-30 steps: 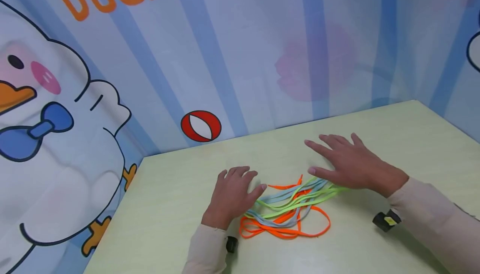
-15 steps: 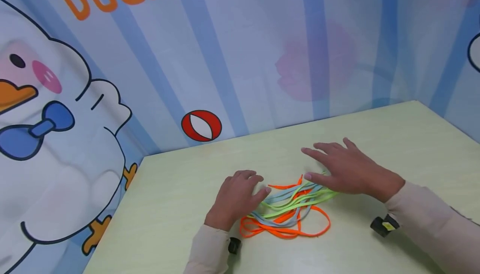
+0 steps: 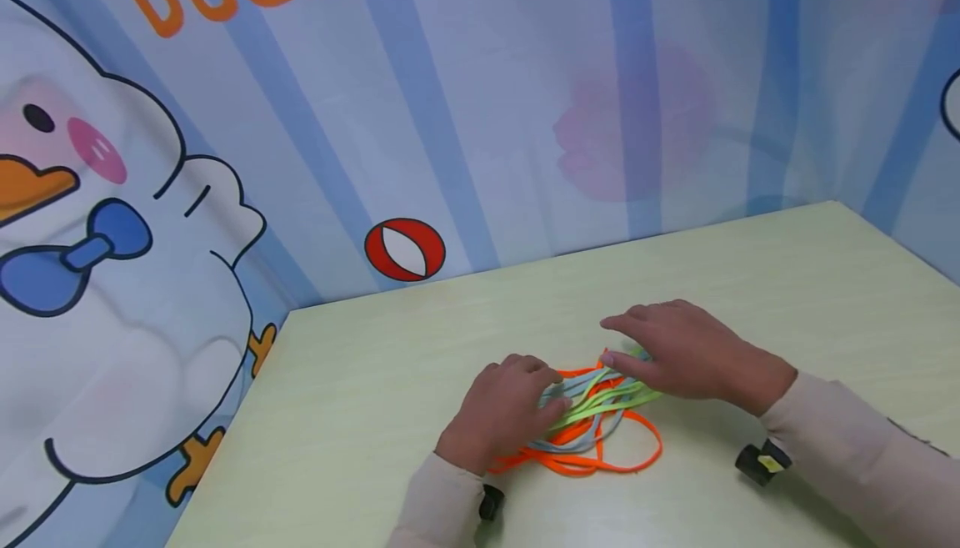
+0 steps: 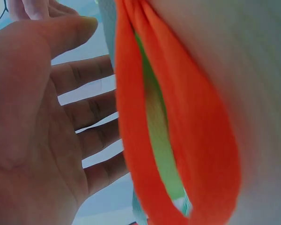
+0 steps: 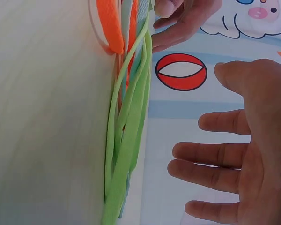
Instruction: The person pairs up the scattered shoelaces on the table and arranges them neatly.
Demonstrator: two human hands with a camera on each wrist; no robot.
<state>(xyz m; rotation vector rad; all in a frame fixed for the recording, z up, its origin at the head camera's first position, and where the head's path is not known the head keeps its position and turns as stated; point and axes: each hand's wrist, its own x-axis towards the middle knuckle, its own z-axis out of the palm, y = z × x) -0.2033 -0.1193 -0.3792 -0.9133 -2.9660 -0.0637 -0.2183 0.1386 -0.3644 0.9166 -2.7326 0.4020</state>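
A loose bundle of flat shoelaces lies on the table: bright green laces [image 3: 611,399] on top, with grey-blue ones among them and orange laces [image 3: 577,470] looping out in front. My left hand [image 3: 510,406] hovers over the bundle's left end, fingers slightly bent and spread, covering part of it in the head view. In the left wrist view, an orange loop [image 4: 208,140] hangs large before the open palm. Over the right end is my right hand [image 3: 686,352], fingers extended. The right wrist view has its fingers apart from the green laces [image 5: 131,154], holding nothing.
The pale table [image 3: 375,381] meets a printed cloth backdrop [image 3: 510,114] at its far edge. A cartoon duck [image 3: 135,348] and a red-and-white ball [image 3: 405,249] are printed there. Small black wrist cameras sit under both sleeves.
My left hand has moved rightward and slightly down over the bundle's left end. My right hand has come down and left toward the right end. The laces stay in place.
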